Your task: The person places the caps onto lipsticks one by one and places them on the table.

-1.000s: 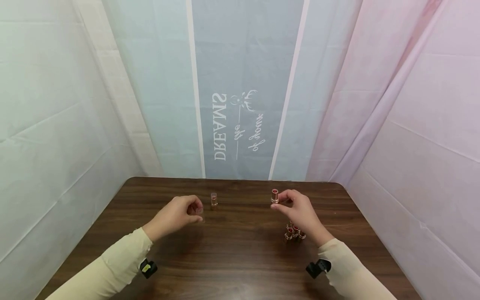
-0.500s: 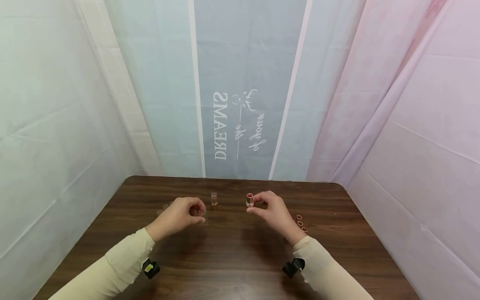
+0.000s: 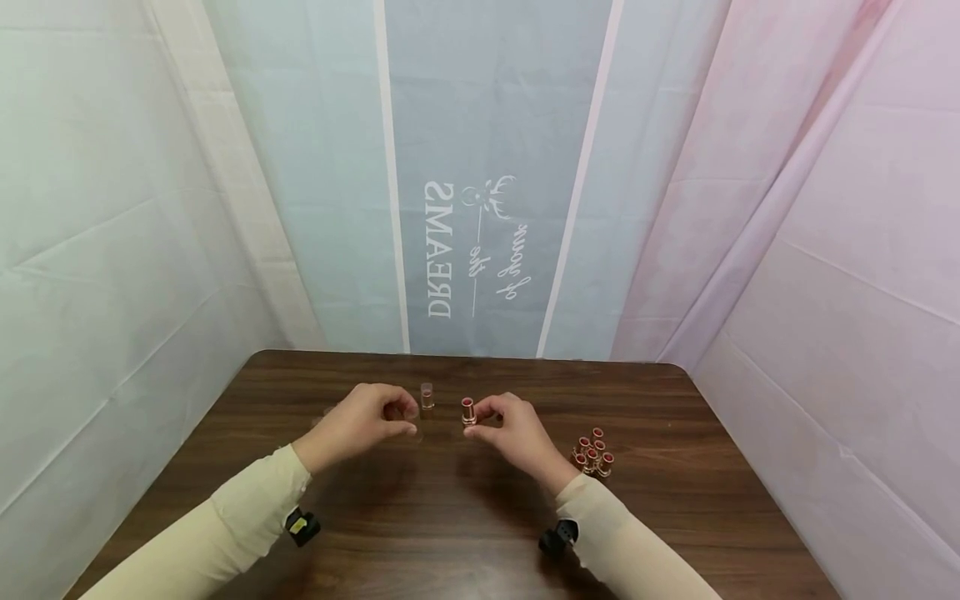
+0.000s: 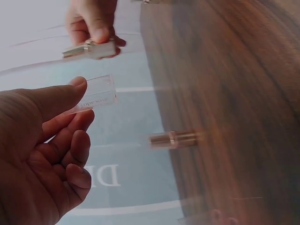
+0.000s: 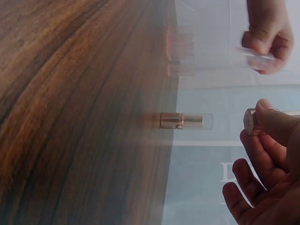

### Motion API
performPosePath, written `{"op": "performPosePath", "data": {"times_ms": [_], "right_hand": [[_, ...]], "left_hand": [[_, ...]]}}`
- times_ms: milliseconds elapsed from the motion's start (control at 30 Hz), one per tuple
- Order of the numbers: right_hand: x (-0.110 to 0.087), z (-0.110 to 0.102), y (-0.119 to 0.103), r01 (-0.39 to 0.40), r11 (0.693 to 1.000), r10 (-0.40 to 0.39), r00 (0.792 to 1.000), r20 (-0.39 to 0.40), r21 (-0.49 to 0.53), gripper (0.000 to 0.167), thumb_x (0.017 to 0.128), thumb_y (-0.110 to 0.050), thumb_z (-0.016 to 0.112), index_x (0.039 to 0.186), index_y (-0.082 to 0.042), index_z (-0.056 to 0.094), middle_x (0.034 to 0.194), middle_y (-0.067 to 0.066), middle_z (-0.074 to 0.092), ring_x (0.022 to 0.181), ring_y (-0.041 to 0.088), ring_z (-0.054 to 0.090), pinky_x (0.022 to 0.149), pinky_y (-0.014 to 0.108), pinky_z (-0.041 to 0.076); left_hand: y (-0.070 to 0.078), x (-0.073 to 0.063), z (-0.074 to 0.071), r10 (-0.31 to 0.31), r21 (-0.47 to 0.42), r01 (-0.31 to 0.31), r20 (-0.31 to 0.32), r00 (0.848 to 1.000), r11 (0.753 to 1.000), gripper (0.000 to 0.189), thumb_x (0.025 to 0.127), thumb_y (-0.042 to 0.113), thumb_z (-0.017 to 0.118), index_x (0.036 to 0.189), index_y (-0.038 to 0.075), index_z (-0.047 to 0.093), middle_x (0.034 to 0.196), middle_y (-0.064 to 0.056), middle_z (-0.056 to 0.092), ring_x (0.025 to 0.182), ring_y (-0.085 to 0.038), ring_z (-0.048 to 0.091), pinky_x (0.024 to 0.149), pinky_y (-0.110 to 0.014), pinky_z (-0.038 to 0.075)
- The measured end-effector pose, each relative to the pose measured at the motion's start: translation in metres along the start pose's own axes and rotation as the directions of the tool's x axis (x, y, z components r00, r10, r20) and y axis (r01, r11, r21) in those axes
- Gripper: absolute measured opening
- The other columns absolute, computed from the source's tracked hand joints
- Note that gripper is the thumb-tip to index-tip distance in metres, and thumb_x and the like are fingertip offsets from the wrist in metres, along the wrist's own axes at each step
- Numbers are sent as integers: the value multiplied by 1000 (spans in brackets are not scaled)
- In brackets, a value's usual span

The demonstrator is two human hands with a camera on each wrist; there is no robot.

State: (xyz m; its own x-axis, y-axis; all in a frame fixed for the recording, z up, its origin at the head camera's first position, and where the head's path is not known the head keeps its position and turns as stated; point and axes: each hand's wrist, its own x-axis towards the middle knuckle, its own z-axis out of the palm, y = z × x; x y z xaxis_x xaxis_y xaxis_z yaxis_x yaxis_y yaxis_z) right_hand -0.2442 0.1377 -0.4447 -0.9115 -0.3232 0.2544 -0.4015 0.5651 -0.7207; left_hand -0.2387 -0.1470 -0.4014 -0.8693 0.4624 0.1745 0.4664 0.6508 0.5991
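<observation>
Plainly, from my head I see both hands above the middle of the counter [image 3: 450,542], near each other but apart. My left hand [image 3: 356,425], left of centre in the frame, pinches a clear cap [image 3: 415,425] between curled finger and thumb. My right hand [image 3: 513,427], just right of centre, holds a lipstick [image 3: 468,411] upright, its red end up, thumb and finger closed on the base. Slightly higher, between them and nearer my left, a capped lipstick [image 3: 427,398] stands on the wood; at centre right a cluster of lipsticks [image 3: 592,454] stands close together, red ends up. Mirrored white lettering [image 3: 438,250] marks the backdrop [image 3: 495,100] at upper centre. On my left wrist's view, thumb and forefinger grip the cap, which carries small print, near the left centre, the other fingers loosely bent; my right hand with its lipstick is at upper left. On my right wrist's view, my right fingers pinch the lipstick at the right edge, its base facing left, while my left hand with the cap blurs at upper right.
</observation>
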Motion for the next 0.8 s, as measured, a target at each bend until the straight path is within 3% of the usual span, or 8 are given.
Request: {"op": "performPosePath", "data": {"times_ms": [300,500,667,800], "right_hand": [[0,8,-2,-5,999,4,1000,25,34,16,85,-31,85,96,-26,75,98,-8,65,101,30,63,87,48,54],[-1,9,-6,15,1000,-15,999,33,-3,14,85,-32,85,94,-28,74,97,-11,65,94,12,60,87,42,53],[-1,13,-6,30,999,-30,999,38,11,14,85,-30,85,94,-27,75,96,-11,65,95,14,60,89,49,53],[0,13,-10,32,999,-32,999,39,11,14,85,-31,86,93,-29,75,96,-13,65,97,17,61,90,47,53]], "left_hand": [[26,13,-16,83,7,-83,-57,995,997,19,87,23,84,100,15,74,92,11,71,75,-4,64,66,-25,53],[42,25,-18,114,3,-114,-86,990,993,17,87,28,84,100,23,73,88,14,70,73,-5,64,65,-27,54],[51,32,-15,162,7,-162,-76,984,987,17,87,26,84,99,22,74,88,13,69,72,-6,61,63,-26,52],[53,33,-11,155,10,-154,-48,987,988,16,87,26,84,98,23,73,88,14,69,72,-6,61,63,-26,52]]}}
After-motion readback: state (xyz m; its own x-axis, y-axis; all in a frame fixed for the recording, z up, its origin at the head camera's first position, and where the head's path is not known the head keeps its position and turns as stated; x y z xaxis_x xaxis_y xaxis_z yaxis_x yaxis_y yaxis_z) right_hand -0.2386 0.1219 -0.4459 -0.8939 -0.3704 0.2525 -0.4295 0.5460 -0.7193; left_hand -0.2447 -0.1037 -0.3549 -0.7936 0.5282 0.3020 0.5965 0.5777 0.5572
